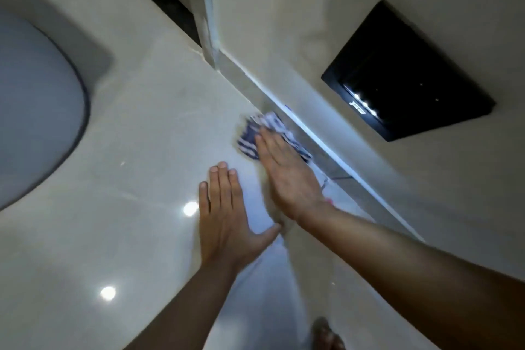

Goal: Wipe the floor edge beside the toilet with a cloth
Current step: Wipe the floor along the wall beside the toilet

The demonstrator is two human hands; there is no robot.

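A blue-and-white striped cloth (257,133) lies on the pale glossy floor right against the floor edge (318,145) where the tiles meet the wall. My right hand (287,173) presses flat on the cloth's near part, fingers stretched out, and looks blurred. Just to its left, my left hand (224,219) rests flat on the bare floor, fingers together and thumb spread, holding nothing. The toilet (37,111) with its grey-white lid fills the left side, well apart from both hands.
A black glossy panel (409,74) is set in the wall at the right. A vertical wall corner (207,8) meets the floor beyond the cloth. Bare toes (326,335) show at the bottom edge. Ceiling lights reflect off the floor tiles (108,293).
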